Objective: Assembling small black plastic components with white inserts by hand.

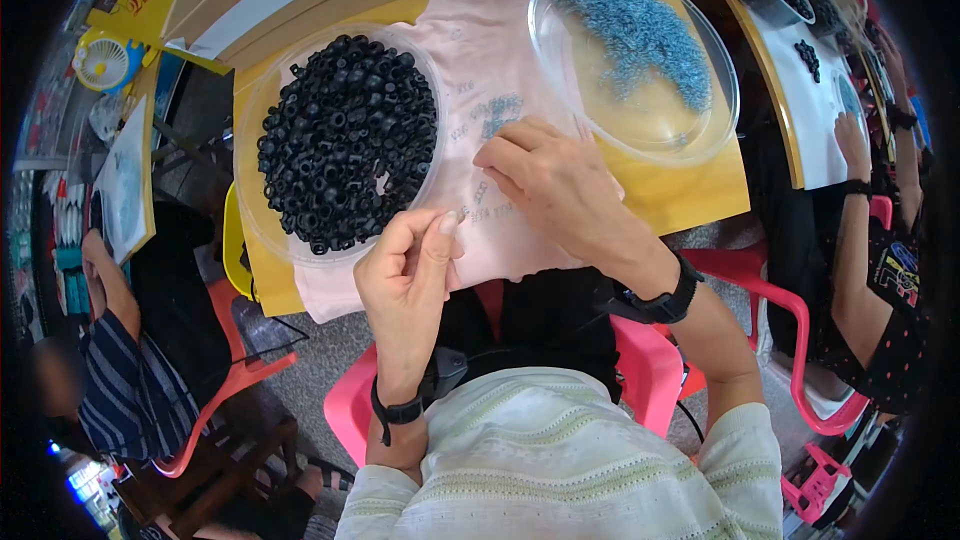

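My left hand (408, 265) is closed in a pinch, thumb against forefinger, over the near part of a pink cloth (480, 30). What its fingertips hold, if anything, is too small to name. Fingers bent together, my right hand (548, 175) hovers at or just over the cloth; its fingertips are partly hidden. Just beyond it lies a little heap of small bluish metal pieces (500, 112), and a few more are scattered on the cloth. Left of my hands, a round clear tray (247, 185) holds many black plastic parts (345, 130). Another clear tray (655, 145) at right carries a pile of thin bluish metal pieces (645, 35).
A cardboard box (300, 0) stands at the far left of the yellow table (690, 190). People sit at tables on both sides, one hand (852, 145) showing at right. A small fan (103, 62) is at far left. Pink chairs (800, 340) stand nearby.
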Tool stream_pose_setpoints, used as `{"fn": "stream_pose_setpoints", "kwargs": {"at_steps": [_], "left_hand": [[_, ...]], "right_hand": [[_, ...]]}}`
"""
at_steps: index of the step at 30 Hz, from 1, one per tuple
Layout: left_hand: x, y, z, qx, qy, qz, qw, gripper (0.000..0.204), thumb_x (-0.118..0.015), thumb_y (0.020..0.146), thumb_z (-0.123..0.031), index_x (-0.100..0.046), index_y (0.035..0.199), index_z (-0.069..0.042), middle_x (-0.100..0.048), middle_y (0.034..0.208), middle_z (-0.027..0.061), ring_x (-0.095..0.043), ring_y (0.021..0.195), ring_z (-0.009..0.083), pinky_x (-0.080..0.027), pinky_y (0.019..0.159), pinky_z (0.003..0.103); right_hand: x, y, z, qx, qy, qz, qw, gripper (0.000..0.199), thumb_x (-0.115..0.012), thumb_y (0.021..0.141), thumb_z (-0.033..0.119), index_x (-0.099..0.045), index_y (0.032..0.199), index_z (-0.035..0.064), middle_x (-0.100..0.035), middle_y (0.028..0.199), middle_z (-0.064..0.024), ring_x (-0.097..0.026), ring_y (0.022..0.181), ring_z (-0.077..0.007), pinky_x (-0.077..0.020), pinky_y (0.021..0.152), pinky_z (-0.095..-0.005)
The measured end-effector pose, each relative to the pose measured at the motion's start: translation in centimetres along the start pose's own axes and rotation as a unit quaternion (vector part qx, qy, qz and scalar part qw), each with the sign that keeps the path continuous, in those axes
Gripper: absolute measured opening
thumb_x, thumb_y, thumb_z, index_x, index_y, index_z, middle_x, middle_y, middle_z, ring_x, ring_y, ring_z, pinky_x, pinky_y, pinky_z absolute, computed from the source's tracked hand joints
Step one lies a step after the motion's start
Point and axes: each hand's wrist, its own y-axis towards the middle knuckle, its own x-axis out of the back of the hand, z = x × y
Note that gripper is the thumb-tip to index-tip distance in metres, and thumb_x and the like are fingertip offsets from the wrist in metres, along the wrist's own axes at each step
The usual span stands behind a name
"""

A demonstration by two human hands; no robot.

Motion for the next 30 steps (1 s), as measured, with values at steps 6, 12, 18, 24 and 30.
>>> {"fn": "stream_pose_setpoints", "kwargs": {"at_steps": [6,12,18,24,30], "left_hand": [[0.4,-0.7,-0.1,0.023,-0.040,0.025,0.999,0.015,-0.060,0.097,-0.014,-0.065,0.098,0.000,-0.061,0.073,0.0005,-0.050,0.054,0.0024,-0.036,0.046,0.017],[-0.8,-2.0,-0.7,0.060,-0.104,0.103,0.987,0.019,-0.056,0.100,-0.018,-0.062,0.096,-0.001,-0.061,0.072,0.0021,-0.052,0.053,0.0046,-0.038,0.046,0.017],[-1.2,-2.7,-0.4,0.080,-0.141,0.138,0.977,0.018,-0.059,0.099,-0.017,-0.064,0.102,-0.001,-0.062,0.076,0.0013,-0.053,0.057,0.0035,-0.038,0.047,0.016],[-0.6,-3.3,-0.8,0.057,-0.119,0.134,0.982,0.017,-0.059,0.098,-0.017,-0.064,0.100,0.000,-0.062,0.074,0.0014,-0.053,0.056,0.0039,-0.039,0.048,0.017],[2.5,-2.6,-1.0,-0.008,0.010,0.066,0.998,0.017,-0.057,0.099,-0.016,-0.068,0.097,-0.003,-0.062,0.074,-0.0023,-0.053,0.056,0.0014,-0.038,0.048,0.015]], "right_hand": [[3.1,-0.7,1.2,-0.054,0.128,-0.048,0.989,0.009,-0.069,0.081,0.008,-0.066,0.089,0.0045,-0.063,0.080,-0.0090,-0.063,0.070,-0.0241,-0.0484,0.059,-0.0332],[5.5,-3.6,4.3,-0.170,0.332,0.068,0.925,0.015,-0.070,0.085,0.010,-0.070,0.099,0.0039,-0.065,0.077,-0.0068,-0.056,0.059,-0.0126,-0.0439,0.054,-0.0252],[4.4,-5.7,4.6,-0.260,0.426,0.004,0.867,0.013,-0.072,0.083,0.007,-0.071,0.096,0.0034,-0.063,0.076,-0.0047,-0.051,0.057,-0.0091,-0.0404,0.053,-0.0234],[4.5,-5.7,5.2,-0.203,0.374,-0.002,0.905,0.010,-0.072,0.083,0.006,-0.070,0.092,0.0018,-0.062,0.077,-0.0034,-0.049,0.056,-0.0078,-0.0379,0.051,-0.0233],[4.7,-5.8,6.1,-0.231,0.385,0.010,0.893,0.009,-0.072,0.084,0.006,-0.069,0.092,0.0026,-0.062,0.078,-0.0018,-0.048,0.058,-0.0061,-0.0372,0.052,-0.0218]]}}
